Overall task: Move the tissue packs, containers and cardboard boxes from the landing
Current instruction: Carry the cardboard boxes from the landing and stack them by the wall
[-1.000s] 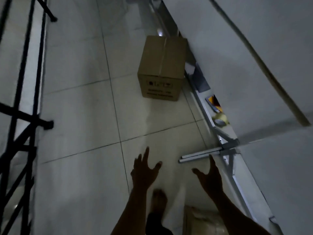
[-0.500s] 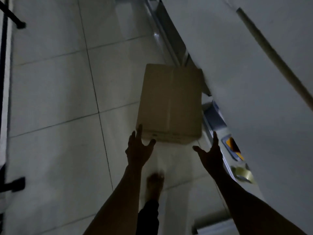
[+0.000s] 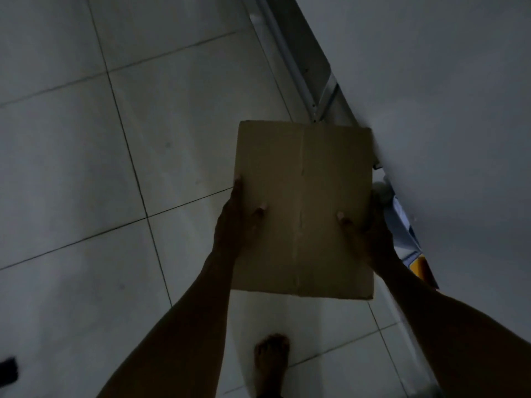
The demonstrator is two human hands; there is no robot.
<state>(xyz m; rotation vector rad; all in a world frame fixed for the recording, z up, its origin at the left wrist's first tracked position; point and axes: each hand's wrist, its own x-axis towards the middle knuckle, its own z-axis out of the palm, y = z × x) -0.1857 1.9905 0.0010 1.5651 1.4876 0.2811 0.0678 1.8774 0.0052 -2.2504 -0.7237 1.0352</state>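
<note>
- Though dimly lit, plainly a cardboard box (image 3: pixel 304 208), seam running up the top face, clamped between both hands in the middle of the view, far right corner close against the white wall (image 3: pixel 445 110).
- Left hand (image 3: pixel 235 225) pressed to the box's left side, thumb (image 3: pixel 260 210) laid flat over the top face, other fingers hidden down the flank.
- Right hand (image 3: pixel 372 231) mirrored on the right side, thumb (image 3: pixel 342 219) on top, remaining fingers out of sight behind the edge.
- Cannot tell whether already clear of the tiled floor (image 3: pixel 86 168) or resting on it; underside hidden.
- Step in hand, by judgement: taking hold of one box for carrying off the landing; no tissue packs or containers made out.
- Along the foot of the wall: pale metal frame (image 3: pixel 298 53) beyond the box, small yellow-orange item (image 3: pixel 421 268) near the right wrist.
- Bare foot (image 3: pixel 271 357) planted on the tiles, nearer than the box.
- Next, likely needed: an even squeeze from both sides, a straight lift, then swinging away from wall and frame without snagging the right corner.
</note>
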